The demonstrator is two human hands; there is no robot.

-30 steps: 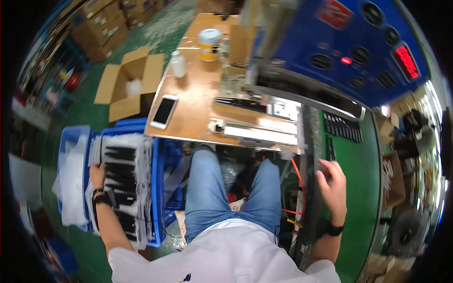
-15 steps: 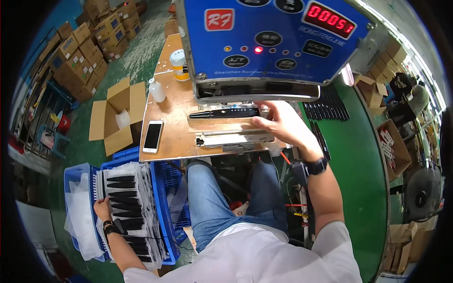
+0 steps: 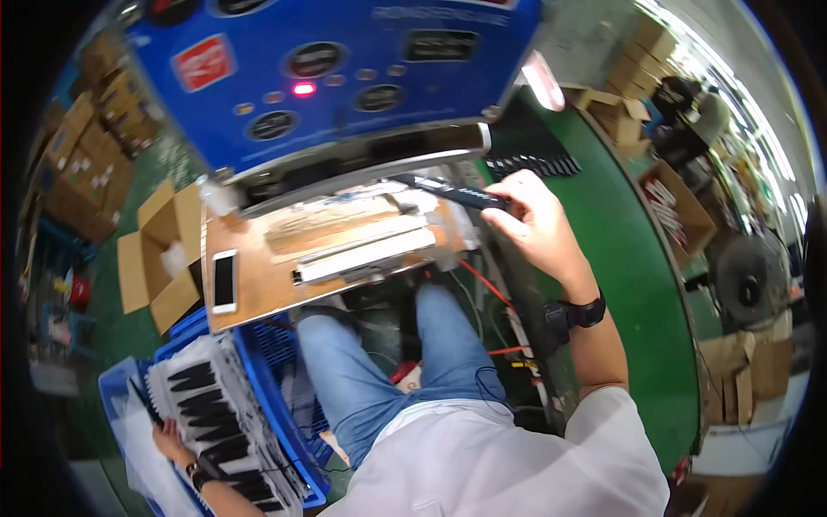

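Note:
Gripped at one end between thumb and fingers of my right hand [image 3: 538, 228] is a long black tapered plastic casing [image 3: 452, 191], held just past the right end of the workbench fixture [image 3: 336, 228]. My left hand [image 3: 172, 441], low at the left, is closed round another slim black tapered casing [image 3: 143, 401] that points up and away. Beneath it, a blue basket [image 3: 274, 414] holds white layered sheets [image 3: 164, 388] with several black casings [image 3: 207, 414] lying in rows. A blue machine panel [image 3: 345, 86] with a lit red light hangs over the bench, blurred by motion.
A white phone [image 3: 225, 282] lies on the wooden bench [image 3: 250, 302], with a white bottle [image 3: 217, 196] behind it. More black casings [image 3: 534, 164] line the green conveyor surface [image 3: 637, 345] at right. An open carton [image 3: 159, 258] and a fan [image 3: 749, 280] stand farther out.
My right hand has lifted the casing off the fixture and moved it right. My left hand has brought up a casing from the basket. The view has turned to the right.

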